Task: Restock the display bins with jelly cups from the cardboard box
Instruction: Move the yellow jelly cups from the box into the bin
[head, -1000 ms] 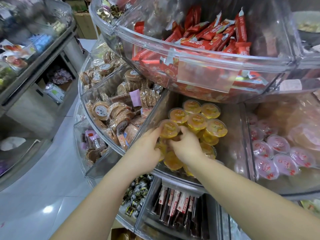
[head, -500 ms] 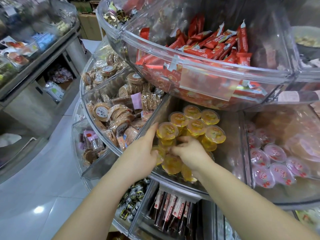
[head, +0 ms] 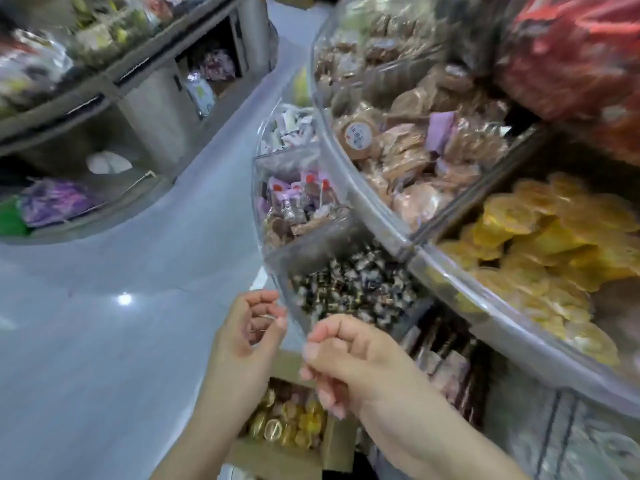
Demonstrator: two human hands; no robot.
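Note:
The picture is blurred by motion. Yellow jelly cups (head: pixel 550 244) fill a clear display bin (head: pixel 485 299) at the right. Below, on the floor, a cardboard box (head: pixel 273 455) holds more yellow jelly cups (head: pixel 291 424). My left hand (head: pixel 247 337) and my right hand (head: pixel 349 358) hang over the box, in front of the lower bins. Both have loosely curled fingers and hold nothing.
A round tiered rack of clear bins holds brown round cakes (head: pixel 398 147), dark wrapped sweets (head: pixel 356 289), pink-labelled packs (head: pixel 298 199) and red packs (head: pixel 571 50) on top. A second shelf unit (head: pixel 104 98) stands at the left across a pale floor aisle (head: pixel 121 323).
Both hands have let go of the jelly cups in the bin and dropped down towards the box. The view has swung down and left.

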